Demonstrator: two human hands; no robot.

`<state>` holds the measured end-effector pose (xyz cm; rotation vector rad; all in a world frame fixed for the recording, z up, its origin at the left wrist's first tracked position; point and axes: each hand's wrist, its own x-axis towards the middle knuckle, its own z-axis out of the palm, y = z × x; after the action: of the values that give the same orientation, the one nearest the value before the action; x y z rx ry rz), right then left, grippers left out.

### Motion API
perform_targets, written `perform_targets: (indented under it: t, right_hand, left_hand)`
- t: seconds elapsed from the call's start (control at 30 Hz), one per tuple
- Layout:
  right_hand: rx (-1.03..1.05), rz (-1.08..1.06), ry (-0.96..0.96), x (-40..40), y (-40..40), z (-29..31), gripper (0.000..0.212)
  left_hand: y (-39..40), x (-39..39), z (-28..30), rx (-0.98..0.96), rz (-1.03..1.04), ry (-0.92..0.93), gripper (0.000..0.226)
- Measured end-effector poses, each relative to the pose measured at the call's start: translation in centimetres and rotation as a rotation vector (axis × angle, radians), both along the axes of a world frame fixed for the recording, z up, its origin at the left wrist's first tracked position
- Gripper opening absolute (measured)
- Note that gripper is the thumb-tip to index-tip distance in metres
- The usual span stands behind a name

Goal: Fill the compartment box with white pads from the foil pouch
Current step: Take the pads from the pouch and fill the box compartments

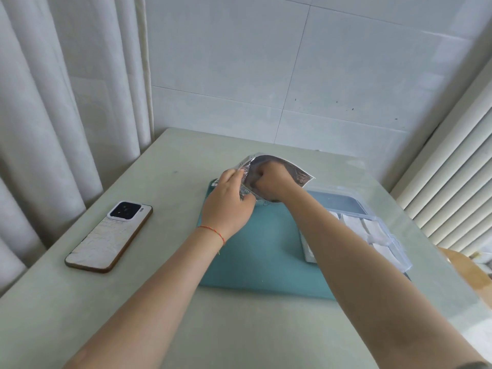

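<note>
Leftmost, a white-backed smartphone (109, 237) face down on the pale green bench (149, 302). Then left hand (226, 206) gripping crinkled silver foil pouch (299, 175) over a teal mat (261, 251); right hand (271, 182) reaching inside, fingers hidden. Farthest right, clear plastic compartment box (383, 235) holding white pads (374, 229).

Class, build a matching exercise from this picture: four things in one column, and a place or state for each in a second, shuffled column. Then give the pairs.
Things:
1. Silver foil pouch
2. White smartphone with a brown rim
3. Clear plastic compartment box
4. Teal mat

Places or states:
A. Lies flat under the box
B. Held open by the left hand, right hand inside
C. Lies camera side up, left of the mat
D. Holds white pads in some compartments

Pairs: 1-B, 2-C, 3-D, 4-A
</note>
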<state>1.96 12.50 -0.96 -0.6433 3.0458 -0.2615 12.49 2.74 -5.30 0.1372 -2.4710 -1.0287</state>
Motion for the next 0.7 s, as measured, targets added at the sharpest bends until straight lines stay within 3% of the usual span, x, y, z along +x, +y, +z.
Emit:
perform_targets:
  t: [0.17,0.3,0.4,0.47,0.53,0.7]
  right_hand:
    - [-0.331,-0.020,-0.007,2.5,4.1,1.6,0.031]
    - [-0.731,-0.054,-0.284,5.2,8.3,2.3,0.017]
    - [-0.807,-0.018,-0.413,6.7,10.8,1.9,0.017]
    - [-0.813,0.007,-0.481,7.3,11.7,1.5,0.022]
    - [-0.830,0.055,-0.576,7.9,12.4,1.1,0.026]
    - [-0.785,0.125,-0.695,8.8,13.5,0.1,0.023]
  left_hand:
    - [0.3,0.1,0.0,-0.065,0.013,-0.009,0.050]
    - [0.7,0.5,0.2,-0.166,0.152,0.123,0.033]
    - [1.7,1.6,1.2,-0.147,0.213,0.131,0.017]
    - [2.4,2.1,1.5,-0.092,0.152,-0.005,0.025]
    - [3.1,2.3,1.3,0.030,0.047,-0.132,0.032]
    - [4.6,3.6,1.4,0.791,-0.231,-0.489,0.031]
